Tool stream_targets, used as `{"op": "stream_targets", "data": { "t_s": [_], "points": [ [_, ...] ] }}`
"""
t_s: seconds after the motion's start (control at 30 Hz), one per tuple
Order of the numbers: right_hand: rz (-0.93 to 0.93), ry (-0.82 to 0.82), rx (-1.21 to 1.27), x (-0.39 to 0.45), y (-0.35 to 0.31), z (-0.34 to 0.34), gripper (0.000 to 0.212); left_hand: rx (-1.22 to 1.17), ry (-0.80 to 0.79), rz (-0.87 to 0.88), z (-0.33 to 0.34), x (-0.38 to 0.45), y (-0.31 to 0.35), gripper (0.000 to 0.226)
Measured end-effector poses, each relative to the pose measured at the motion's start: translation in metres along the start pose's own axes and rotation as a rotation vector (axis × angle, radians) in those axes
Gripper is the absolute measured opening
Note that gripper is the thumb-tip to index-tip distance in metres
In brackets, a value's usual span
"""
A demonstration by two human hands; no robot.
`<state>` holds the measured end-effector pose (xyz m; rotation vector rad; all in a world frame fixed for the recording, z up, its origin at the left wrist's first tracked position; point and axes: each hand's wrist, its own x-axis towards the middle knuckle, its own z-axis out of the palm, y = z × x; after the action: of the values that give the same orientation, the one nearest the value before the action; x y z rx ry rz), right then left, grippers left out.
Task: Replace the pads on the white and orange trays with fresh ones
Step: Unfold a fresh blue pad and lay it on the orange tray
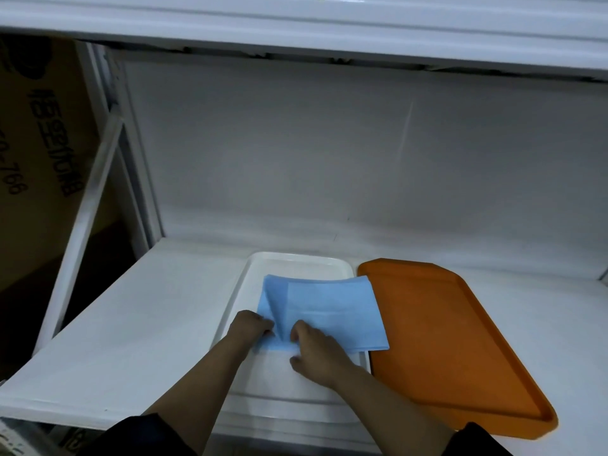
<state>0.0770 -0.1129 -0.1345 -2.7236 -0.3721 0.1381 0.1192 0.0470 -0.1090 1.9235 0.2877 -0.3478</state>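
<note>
A folded light blue pad (329, 307) lies in the white tray (296, 263) on the shelf, its right edge overlapping the rim of the orange tray (460, 350) beside it. My left hand (250, 327) pinches the pad's near left corner, where a flap stands up. My right hand (316, 353) pinches the same near edge just to the right, fingers curled on the fabric. The orange tray holds nothing.
The trays sit on a white shelf (131, 324) with a white back wall and another shelf overhead (296, 24). A white metal frame post (95, 205) and a cardboard box (39, 153) stand at the left.
</note>
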Motion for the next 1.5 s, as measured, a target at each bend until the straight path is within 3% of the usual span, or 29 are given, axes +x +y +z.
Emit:
{"op": "stream_targets", "data": {
  "t_s": [0.17, 0.33, 0.43, 0.57, 0.73, 0.93, 1.2, 1.5],
  "points": [
    [0.168, 0.184, 0.058, 0.013, -0.007, -0.004, 0.067, -0.14, 0.035, 0.112, 0.014, -0.002, 0.023, 0.03],
    [0.286, 0.417, -0.005, 0.022, -0.009, -0.035, 0.036, -0.269, -0.081, 0.281, 0.026, -0.03, 0.064, 0.021],
    [0.396, 0.513, 0.076, 0.018, -0.004, -0.064, 0.041, -0.296, -0.217, 0.378, 0.038, -0.046, 0.084, 0.023],
    [0.481, 0.598, 0.41, 0.003, 0.015, -0.103, 0.047, -0.129, -0.289, 0.475, 0.065, -0.057, 0.099, 0.043],
    [0.416, 0.743, 0.645, -0.019, 0.057, -0.132, 0.035, 0.252, -0.376, 0.576, 0.115, -0.064, 0.113, 0.081],
    [0.412, 0.793, 0.589, -0.066, 0.119, -0.161, 0.035, 0.525, -0.352, 0.556, 0.195, -0.064, 0.122, 0.102],
    [0.518, 0.715, 0.497, -0.118, 0.201, -0.164, 0.041, 0.923, -0.44, 0.573, 0.271, -0.07, 0.112, 0.09],
    [0.716, 0.583, 0.576, -0.131, 0.259, -0.131, 0.04, 1.218, -0.527, 0.79, 0.304, -0.079, 0.089, 0.082]
  ]
}}
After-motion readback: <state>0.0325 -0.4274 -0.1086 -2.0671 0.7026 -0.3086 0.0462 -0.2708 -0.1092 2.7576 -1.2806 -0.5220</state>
